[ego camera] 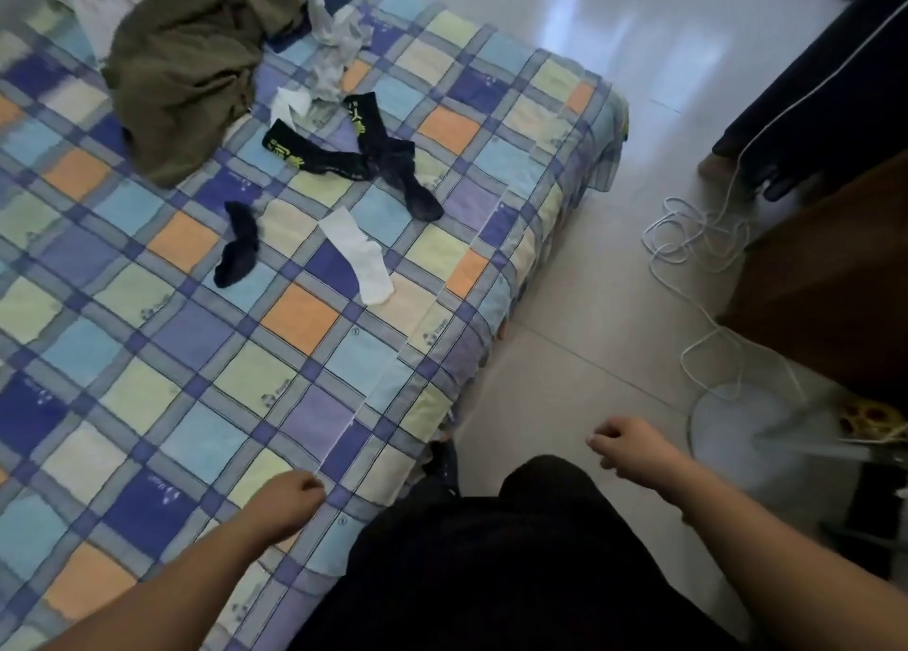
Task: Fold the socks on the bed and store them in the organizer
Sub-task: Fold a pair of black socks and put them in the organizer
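From the head view, the task is judged to be at its very start: no sock is seen folded, and the organizer is not shown anywhere in the frame. Every sock lies loose on the bed (123, 336), toward its far end, well apart from both hands. Seven can be counted with fair confidence: one white sock (361, 262) near the bed's edge, one small dark sock (238, 245) to its left, two black socks with yellow print (314, 152), a dark sock (410, 183) crossed over them, and a grey pair (334, 43) crumpled further back; another white piece (290, 102) beside them may be an eighth, though this cannot be told. An olive garment (186, 61) is heaped beside them. The left hand (290, 503) hangs over the near edge of the bed, its grip loosely curled and holding nothing. The right hand (629, 449) is held over the floor (565, 365), fingers likewise loosely curled and empty. A white cord (697, 238) lies coiled on the floor
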The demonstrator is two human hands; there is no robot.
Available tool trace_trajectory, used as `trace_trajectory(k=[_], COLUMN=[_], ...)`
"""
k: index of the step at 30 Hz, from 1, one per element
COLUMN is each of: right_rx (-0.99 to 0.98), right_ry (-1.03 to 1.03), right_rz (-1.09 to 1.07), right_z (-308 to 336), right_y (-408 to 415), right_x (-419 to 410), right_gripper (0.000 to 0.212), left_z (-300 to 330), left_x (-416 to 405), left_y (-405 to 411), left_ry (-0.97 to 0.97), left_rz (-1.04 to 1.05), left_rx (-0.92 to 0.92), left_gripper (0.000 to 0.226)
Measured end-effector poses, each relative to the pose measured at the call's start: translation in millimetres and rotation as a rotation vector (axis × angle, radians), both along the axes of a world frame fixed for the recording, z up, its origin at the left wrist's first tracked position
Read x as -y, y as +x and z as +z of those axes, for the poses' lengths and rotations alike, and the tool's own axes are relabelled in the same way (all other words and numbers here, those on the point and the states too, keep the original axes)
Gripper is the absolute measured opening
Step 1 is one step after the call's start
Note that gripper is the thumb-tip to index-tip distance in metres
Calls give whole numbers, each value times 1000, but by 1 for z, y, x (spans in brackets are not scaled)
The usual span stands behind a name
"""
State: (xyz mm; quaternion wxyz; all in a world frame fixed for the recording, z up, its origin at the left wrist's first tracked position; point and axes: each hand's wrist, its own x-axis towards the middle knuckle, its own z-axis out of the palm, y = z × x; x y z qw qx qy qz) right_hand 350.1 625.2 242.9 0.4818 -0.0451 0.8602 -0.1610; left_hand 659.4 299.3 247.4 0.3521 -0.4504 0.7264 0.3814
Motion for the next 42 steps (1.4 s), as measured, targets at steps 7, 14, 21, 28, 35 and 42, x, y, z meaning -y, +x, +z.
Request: trace_trajectory(k=[7, 14, 21, 28, 35, 42], right_rx=[9, 146, 120, 5, 14, 5], right_ry=[122, 213, 166, 115, 119, 109], right_rz=[-178, -232, -13, -95, 154, 641], right_z=[5, -8, 9, 20, 11, 21], right_y=[-33, -92, -258, -427, -506, -558], right_x=[-53, -104, -108, -84, 13, 119], right_gripper=[20, 23, 21, 18, 20, 16], left_z=[12, 3, 1, 16, -4, -23], left_x=[56, 25, -43, -70, -42, 16], left_y=[-151, -281, -378, -495, -530, -529], left_ry=[2, 70, 39, 41, 67, 25], left_rz=[94, 155, -28, -113, 60, 216], left_rx=[-127, -177, -24, -163, -117, 38], left_gripper=[12, 14, 18, 25, 14, 10])
